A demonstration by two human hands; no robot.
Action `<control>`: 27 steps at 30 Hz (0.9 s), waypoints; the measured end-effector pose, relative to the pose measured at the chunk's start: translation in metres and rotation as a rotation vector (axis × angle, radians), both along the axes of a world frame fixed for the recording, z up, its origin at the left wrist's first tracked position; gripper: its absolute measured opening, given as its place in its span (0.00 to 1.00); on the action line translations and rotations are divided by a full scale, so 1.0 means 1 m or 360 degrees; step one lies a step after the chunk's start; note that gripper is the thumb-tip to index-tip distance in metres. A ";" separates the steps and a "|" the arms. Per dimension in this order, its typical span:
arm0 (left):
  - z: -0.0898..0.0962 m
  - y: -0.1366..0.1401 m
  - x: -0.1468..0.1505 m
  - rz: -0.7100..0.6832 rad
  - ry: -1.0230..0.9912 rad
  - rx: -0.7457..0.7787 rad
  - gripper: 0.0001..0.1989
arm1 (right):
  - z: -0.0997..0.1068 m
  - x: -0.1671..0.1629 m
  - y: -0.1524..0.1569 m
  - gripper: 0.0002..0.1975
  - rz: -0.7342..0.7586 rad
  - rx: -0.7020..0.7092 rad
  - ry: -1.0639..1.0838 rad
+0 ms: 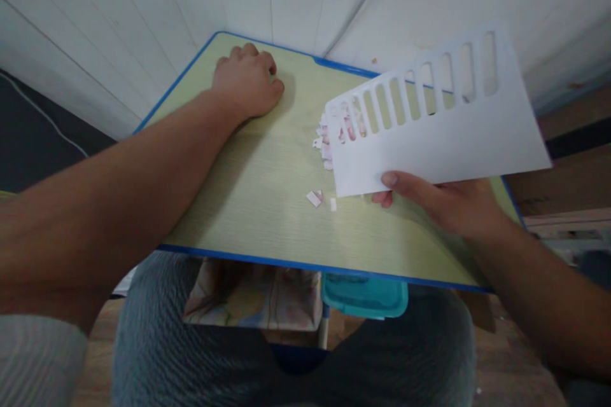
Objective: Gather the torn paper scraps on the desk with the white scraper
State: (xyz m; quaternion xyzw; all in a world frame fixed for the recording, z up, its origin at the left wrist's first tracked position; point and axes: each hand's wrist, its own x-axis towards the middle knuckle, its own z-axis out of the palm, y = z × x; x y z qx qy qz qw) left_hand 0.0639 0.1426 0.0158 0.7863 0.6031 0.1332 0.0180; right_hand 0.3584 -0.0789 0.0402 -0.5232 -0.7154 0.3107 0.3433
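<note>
My right hand [458, 203] grips the lower edge of a white sheet of card [443, 140], thumb on top and fingers beneath. A row of rounded slots is cut along the card's upper part, and it is held tilted above the table. Behind its left end lies a pile of small pinkish-white paper scraps [326, 146], partly seen through the slots. A few loose scraps [314, 198] lie nearer to me. My left hand [248, 79] rests on the tabletop at the far left with curled fingers, and nothing shows in it.
The small pale-yellow table [267, 203] has a blue edge and stands against a white panelled wall [296, 0]. A cable [358, 3] runs down the wall. Below the front edge, a patterned cloth-like item [252, 299] and a teal plastic lid or box [365, 296] sit between my knees.
</note>
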 end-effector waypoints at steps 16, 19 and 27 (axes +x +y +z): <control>-0.002 -0.016 0.008 -0.0207 -0.0116 -0.0121 0.27 | -0.019 -0.019 -0.034 0.26 -0.0442 -0.0027 0.0128; -0.001 -0.022 0.006 -0.0215 -0.0085 -0.0194 0.28 | -0.031 -0.030 -0.048 0.26 -0.0615 -0.0091 0.0336; -0.016 -0.056 -0.015 -0.0136 -0.0100 -0.0106 0.31 | -0.058 -0.031 -0.042 0.25 -0.0703 -0.0054 0.0383</control>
